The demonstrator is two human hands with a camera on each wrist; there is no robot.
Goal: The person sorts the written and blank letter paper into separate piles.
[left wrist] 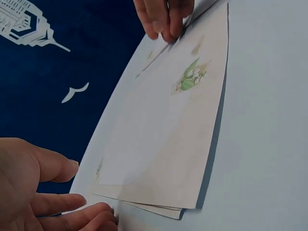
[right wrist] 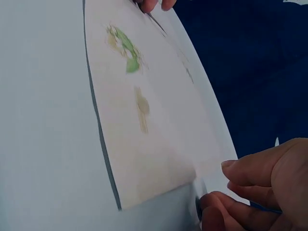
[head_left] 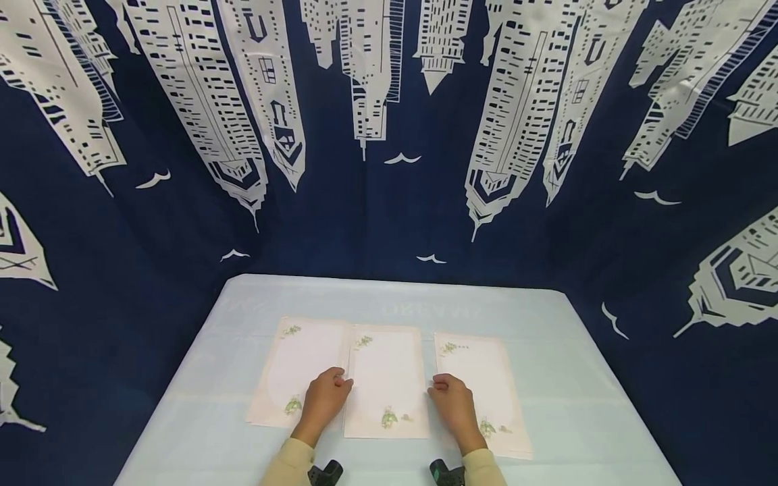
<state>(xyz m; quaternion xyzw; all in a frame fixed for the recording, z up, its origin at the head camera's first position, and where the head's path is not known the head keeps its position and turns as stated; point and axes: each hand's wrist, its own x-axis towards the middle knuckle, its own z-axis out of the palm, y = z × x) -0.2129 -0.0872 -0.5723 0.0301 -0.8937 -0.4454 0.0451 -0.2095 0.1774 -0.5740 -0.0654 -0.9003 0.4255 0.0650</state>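
Three pale pink-bordered sheets of letter paper with green plant prints lie side by side: a left sheet (head_left: 306, 364), a middle sheet (head_left: 387, 378) and a right sheet (head_left: 486, 398). My left hand (head_left: 325, 401) is over the right edge of the left sheet, its fingertips by the seam with the middle one. In the left wrist view its thumb stands apart from loosely bent fingers. My right hand (head_left: 456, 405) overlaps the left edge of the right sheet, fingertips at the gap beside the middle sheet. The right wrist view shows its thumb (right wrist: 240, 168) parted from the fingers.
The sheets lie on a pale, smooth table (head_left: 583, 418). Behind and around it hangs a dark blue cloth (head_left: 365, 216) printed with white buildings and birds. Black wrist devices (head_left: 325, 472) show at both sleeves. A second sheet corner (left wrist: 166, 211) peeks out under the middle sheet.
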